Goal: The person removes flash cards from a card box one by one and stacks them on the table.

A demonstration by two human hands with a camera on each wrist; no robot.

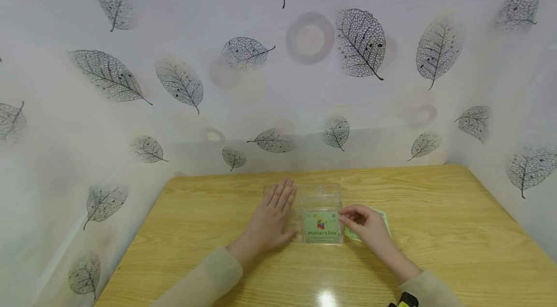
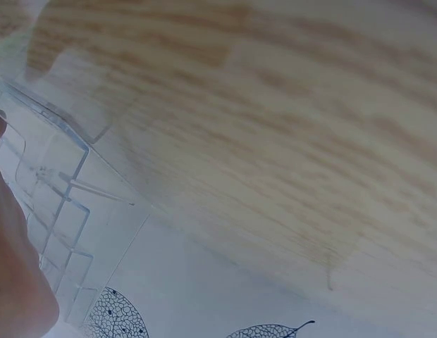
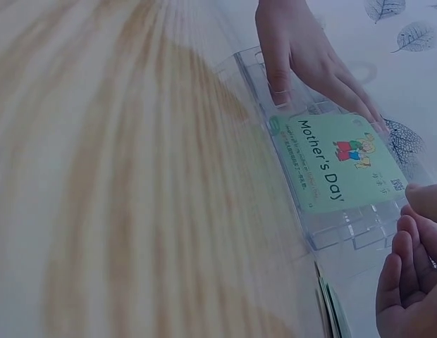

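Note:
A green card printed "Mother's Day" lies face up on a clear plastic case with stepped dividers. My left hand rests flat over the case's left side, fingers straight and pointing away from me. In the right wrist view its thumb is at the case's near edge. My right hand pinches the card's right edge at the far corner; the right wrist view shows the thumb tip there, other fingers curled. More green cards lie beneath the right hand, partly hidden by it.
The case stands on a light wooden table, toward its back. A pale cloth with a leaf pattern hangs behind and along both sides of the table. A dark watch with yellow is at the right sleeve.

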